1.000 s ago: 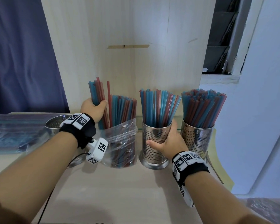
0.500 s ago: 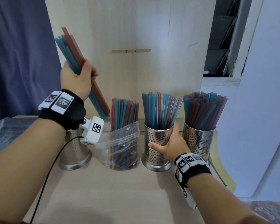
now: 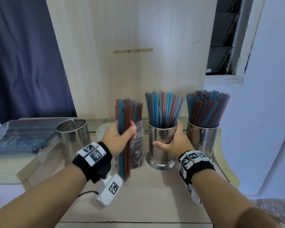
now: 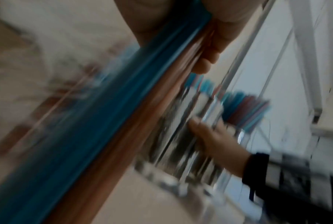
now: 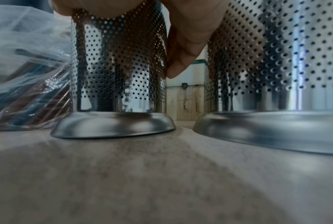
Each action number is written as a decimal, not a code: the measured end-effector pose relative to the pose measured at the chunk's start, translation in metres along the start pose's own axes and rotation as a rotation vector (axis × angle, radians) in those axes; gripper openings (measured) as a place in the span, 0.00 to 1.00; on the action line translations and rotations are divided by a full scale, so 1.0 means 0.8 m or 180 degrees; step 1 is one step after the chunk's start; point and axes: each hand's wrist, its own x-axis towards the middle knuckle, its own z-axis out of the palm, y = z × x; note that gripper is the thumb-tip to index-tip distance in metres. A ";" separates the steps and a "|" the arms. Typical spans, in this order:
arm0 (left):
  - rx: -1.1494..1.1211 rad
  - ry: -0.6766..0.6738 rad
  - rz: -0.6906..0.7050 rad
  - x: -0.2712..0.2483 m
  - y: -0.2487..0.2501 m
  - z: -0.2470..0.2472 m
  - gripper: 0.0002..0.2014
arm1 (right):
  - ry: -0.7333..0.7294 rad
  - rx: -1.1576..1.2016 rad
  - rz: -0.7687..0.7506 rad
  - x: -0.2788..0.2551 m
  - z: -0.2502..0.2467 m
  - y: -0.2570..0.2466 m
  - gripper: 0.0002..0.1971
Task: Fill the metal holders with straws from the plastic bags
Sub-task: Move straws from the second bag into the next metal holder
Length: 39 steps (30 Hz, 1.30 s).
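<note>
The left hand [image 3: 118, 139] gripped a bundle of blue and red straws [image 3: 124, 129] upright, fingers curled round its middle, in front of the open plastic bag [image 3: 136, 150] that stood with more straws in it. The right hand [image 3: 174, 142] was wrapped round the middle perforated metal holder [image 3: 160, 145], which stood on the wooden table [image 3: 146, 195] filled with straws. Just right of it stood the right holder [image 3: 204, 139], also full. The empty holder [image 3: 72, 137] stood left of the bag. Flat sealed bags of straws [image 3: 18, 139] lay stacked at the far left. The left wrist view was blurred by motion.
</note>
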 end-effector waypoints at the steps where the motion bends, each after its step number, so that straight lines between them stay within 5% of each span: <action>1: 0.0132 -0.0175 -0.0006 -0.007 -0.011 0.004 0.05 | 0.0003 0.0012 -0.0007 0.000 0.000 0.000 0.61; 6: -0.0189 0.0227 0.0099 -0.007 -0.029 0.006 0.03 | -0.0025 0.0052 -0.0021 0.001 0.000 0.002 0.62; 11: 0.0136 -0.0210 -0.0043 -0.015 -0.033 0.015 0.02 | -0.0016 0.0056 -0.0058 0.001 0.000 0.002 0.62; 18: -0.0333 0.0229 0.0538 0.051 0.083 -0.003 0.10 | -0.0041 0.0156 -0.0046 0.001 0.000 0.002 0.61; 22: -0.1199 0.0504 0.0786 0.099 0.143 -0.001 0.14 | -0.0022 0.0180 -0.0042 0.000 -0.001 0.002 0.61; 25: -0.1618 0.0640 0.0727 0.126 0.154 0.014 0.10 | -0.0019 0.0182 -0.0013 0.000 0.000 0.002 0.62; 27: -0.1223 0.0759 0.0525 0.136 0.143 0.031 0.09 | -0.0020 0.0164 -0.0002 0.000 0.000 0.001 0.62; 36: -0.0135 0.0535 -0.0001 0.125 0.054 0.090 0.45 | 0.0005 0.0110 -0.0018 -0.001 -0.002 -0.001 0.60; 39: -0.0024 0.0451 0.0150 0.122 0.046 0.095 0.47 | 0.0016 0.0147 -0.0025 -0.001 -0.001 0.000 0.61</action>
